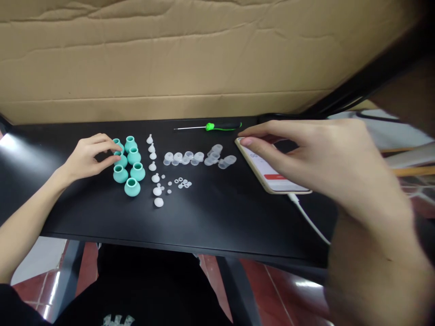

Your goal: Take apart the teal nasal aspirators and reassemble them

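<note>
My left hand is at the left side of a group of small teal pots, thumb and fingers apart, its fingertips at the upper left pots. My right hand hovers over a phone, thumb and forefinger at the phone's upper left corner, with nothing visible between them. Right of the pots runs a column of small white bulb-shaped pieces. Further right are clear plastic cups in a row, with small rings and discs nearer me.
A green and black screwdriver lies at the back of the black table. Cardboard stands behind it. A white cable runs from the phone toward the right front. Shelving and dark bars are at the right.
</note>
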A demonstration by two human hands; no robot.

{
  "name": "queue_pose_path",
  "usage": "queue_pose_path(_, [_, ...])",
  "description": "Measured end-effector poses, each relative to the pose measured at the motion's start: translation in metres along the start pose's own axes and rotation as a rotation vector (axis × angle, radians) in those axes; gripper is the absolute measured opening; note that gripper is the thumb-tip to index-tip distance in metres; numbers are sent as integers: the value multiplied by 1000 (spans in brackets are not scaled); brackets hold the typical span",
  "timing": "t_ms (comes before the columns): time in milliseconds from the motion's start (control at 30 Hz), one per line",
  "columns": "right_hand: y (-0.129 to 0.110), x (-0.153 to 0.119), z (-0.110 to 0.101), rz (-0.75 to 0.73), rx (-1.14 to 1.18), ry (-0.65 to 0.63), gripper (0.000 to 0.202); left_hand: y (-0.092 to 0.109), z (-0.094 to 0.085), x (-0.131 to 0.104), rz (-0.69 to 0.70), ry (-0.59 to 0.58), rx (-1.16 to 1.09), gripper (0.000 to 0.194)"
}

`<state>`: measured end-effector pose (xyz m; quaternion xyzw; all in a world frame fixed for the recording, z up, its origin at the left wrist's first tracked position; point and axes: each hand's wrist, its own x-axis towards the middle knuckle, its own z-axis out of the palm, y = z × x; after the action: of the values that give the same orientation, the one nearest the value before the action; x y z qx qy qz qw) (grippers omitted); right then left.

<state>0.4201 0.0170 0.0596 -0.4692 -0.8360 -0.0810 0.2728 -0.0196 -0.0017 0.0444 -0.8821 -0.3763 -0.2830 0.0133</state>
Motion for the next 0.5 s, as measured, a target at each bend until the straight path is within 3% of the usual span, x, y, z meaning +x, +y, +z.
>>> queue_pose_path(500, [0,-2,1,0,-36,4,31,0,3,0,31,38,40,18])
